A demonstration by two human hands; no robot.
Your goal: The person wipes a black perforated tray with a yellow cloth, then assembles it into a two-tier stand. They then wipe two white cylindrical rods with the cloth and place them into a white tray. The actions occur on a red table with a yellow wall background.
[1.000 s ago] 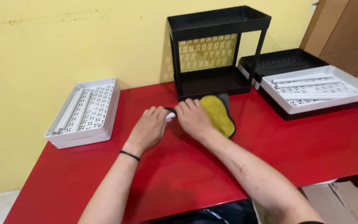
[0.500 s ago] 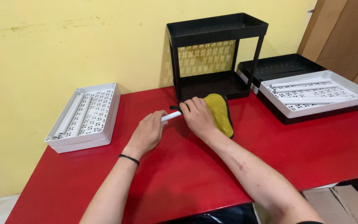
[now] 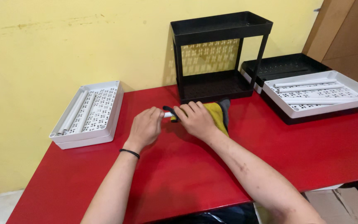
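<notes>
My left hand (image 3: 145, 127) grips one end of a short white tube (image 3: 168, 115) just above the red table (image 3: 187, 174). My right hand (image 3: 195, 118) holds a yellow and grey cloth (image 3: 219, 113) wrapped around the tube's other end. Only a small stretch of the tube shows between the two hands. Both hands are close together in front of the black two-tier rack (image 3: 218, 54). A black band is on my left wrist.
A white perforated tray (image 3: 88, 115) with several white tubes lies at the left. At the right, a white tray (image 3: 318, 92) with white tubes rests on a black tray (image 3: 281, 66). A yellow wall stands behind; cardboard (image 3: 336, 201) lies on the floor at lower right.
The hands drew apart along the tube half a second ago and have come back together, with the cloth sliding left over the tube.
</notes>
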